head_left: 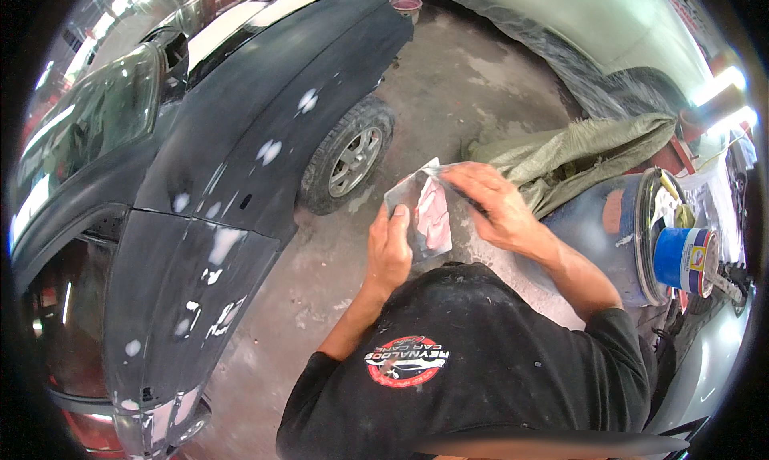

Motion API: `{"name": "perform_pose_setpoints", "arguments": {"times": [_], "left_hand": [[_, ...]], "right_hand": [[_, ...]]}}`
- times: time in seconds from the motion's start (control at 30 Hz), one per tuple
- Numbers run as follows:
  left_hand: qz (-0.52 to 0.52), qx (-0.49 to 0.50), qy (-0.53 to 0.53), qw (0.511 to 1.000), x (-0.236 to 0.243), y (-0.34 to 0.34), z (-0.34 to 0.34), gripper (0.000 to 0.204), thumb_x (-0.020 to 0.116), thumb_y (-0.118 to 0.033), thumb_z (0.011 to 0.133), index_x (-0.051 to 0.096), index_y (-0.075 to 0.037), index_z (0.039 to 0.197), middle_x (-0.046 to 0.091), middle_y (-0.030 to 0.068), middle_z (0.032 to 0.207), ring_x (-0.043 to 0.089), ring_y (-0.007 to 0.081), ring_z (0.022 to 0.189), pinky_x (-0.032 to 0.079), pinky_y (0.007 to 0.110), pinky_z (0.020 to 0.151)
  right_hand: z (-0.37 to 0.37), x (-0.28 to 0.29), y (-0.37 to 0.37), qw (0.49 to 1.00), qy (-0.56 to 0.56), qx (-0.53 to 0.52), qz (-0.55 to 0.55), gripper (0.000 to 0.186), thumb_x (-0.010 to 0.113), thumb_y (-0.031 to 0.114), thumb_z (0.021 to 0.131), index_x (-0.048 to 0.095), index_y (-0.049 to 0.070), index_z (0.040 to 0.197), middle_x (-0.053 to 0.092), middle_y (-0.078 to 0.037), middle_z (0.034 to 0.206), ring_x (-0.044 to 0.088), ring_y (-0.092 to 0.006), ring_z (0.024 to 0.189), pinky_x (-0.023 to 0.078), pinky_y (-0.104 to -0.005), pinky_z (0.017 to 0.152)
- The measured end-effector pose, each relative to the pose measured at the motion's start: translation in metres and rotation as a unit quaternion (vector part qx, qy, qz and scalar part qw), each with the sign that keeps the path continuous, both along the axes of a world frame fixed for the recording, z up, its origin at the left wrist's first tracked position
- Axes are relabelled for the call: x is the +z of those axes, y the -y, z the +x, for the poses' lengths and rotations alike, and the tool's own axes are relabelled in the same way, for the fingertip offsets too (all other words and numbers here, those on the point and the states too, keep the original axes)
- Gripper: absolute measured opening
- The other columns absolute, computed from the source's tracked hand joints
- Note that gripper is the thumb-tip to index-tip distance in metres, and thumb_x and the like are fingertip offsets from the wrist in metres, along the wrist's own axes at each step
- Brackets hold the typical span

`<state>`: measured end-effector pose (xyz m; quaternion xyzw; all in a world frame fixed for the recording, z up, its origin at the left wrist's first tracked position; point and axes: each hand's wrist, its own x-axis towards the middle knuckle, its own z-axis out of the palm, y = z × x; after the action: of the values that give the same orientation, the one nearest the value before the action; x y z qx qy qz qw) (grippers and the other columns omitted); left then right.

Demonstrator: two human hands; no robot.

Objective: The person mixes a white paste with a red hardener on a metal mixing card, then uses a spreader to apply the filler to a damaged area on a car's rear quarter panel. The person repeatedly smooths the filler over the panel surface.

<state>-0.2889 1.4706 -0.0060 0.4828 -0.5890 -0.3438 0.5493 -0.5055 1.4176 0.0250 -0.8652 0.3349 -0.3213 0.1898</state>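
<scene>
Nearest is the person's own dark shirt [489,364], dusted with pale specks and bearing a round emblem. Just ahead of it, the left hand [388,250] grips the edge of a flat grey plate [400,195], thumb across its face and the other fingers mostly hidden behind. Pink paste [433,215] lies smeared on the plate. The right hand's [501,207] fingers are drawn together, pinching a thin grey blade [448,181] at the plate's upper edge.

Beneath them spreads a grey-brown floor [268,332], stained, scuffed and blotched with paler marks. To the left stands a car [224,131] in dull black, dotted with whitish and pinkish patches [226,244], its dusty wheel [348,155] resting on the floor. To the right, a blue drum [597,227] carries a blue tin [681,258], with crumpled green sheeting [593,147] beside it. Farther off come bright tube lamps [721,87], a pale vehicle [625,27] edged with clear plastic [593,83], and a small pink pail [406,7] on the floor
</scene>
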Motion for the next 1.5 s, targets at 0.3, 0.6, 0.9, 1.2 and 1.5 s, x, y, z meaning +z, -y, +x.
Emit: {"name": "perform_pose_setpoints", "arguments": {"times": [0.3,0.6,0.9,1.2,1.5], "left_hand": [[0.017,0.088,-0.003,0.996,0.014,0.009,0.008,0.041,0.043,-0.017,0.101,0.052,0.005,0.135,0.067,0.0195,0.111,0.064,0.0202,0.097,0.05,0.032,0.086],[0.133,0.13,-0.386,0.904,0.018,0.012,0.016,0.041,0.055,-0.017,0.1,0.049,0.002,0.136,0.061,0.01,0.117,0.061,0.0178,0.103,0.05,0.033,0.092],[0.206,0.027,-0.443,0.872,0.0,-0.004,-0.002,0.025,0.057,-0.016,0.096,0.06,-0.004,0.118,0.065,0.0055,0.108,0.063,0.0165,0.1,0.051,0.033,0.087],[0.174,-0.015,-0.292,0.94,-0.01,-0.004,-0.01,0.027,0.052,-0.017,0.101,0.059,0.0,0.122,0.064,0.0047,0.111,0.058,0.0116,0.101,0.046,0.029,0.091],[0.249,0.055,-0.506,0.824,-0.002,0.004,-0.004,0.029,0.056,-0.02,0.096,0.056,-0.001,0.118,0.064,0.0093,0.107,0.065,0.0222,0.096,0.053,0.037,0.087]], "right_hand": [[0.029,-0.019,-0.031,0.987,-0.062,0.131,0.076,0.068,0.069,0.003,0.061,0.061,0.009,0.129,0.06,-0.01,0.13,0.051,-0.0324,0.123,0.041,-0.0458,0.104],[0.005,0.03,-0.053,0.974,0.038,0.176,-0.138,0.052,0.072,0.008,0.069,0.065,0.006,0.12,0.06,-0.011,0.129,0.051,-0.0352,0.125,0.043,-0.0583,0.103],[-0.028,-0.011,-0.007,0.993,-0.117,0.013,-0.029,0.066,0.062,-0.001,0.065,0.057,0.004,0.131,0.062,-0.012,0.12,0.053,-0.0342,0.115,0.042,-0.0445,0.103],[0.001,0.082,0.005,0.965,-0.216,0.149,0.02,0.068,0.063,0.002,0.061,0.062,0.008,0.129,0.063,-0.009,0.124,0.054,-0.03,0.115,0.035,-0.0449,0.108],[0.009,0.055,-0.02,0.975,-0.077,0.171,0.118,0.076,0.066,0.003,0.063,0.052,0.007,0.137,0.053,-0.014,0.135,0.047,-0.0346,0.13,0.033,-0.0506,0.114]]}}
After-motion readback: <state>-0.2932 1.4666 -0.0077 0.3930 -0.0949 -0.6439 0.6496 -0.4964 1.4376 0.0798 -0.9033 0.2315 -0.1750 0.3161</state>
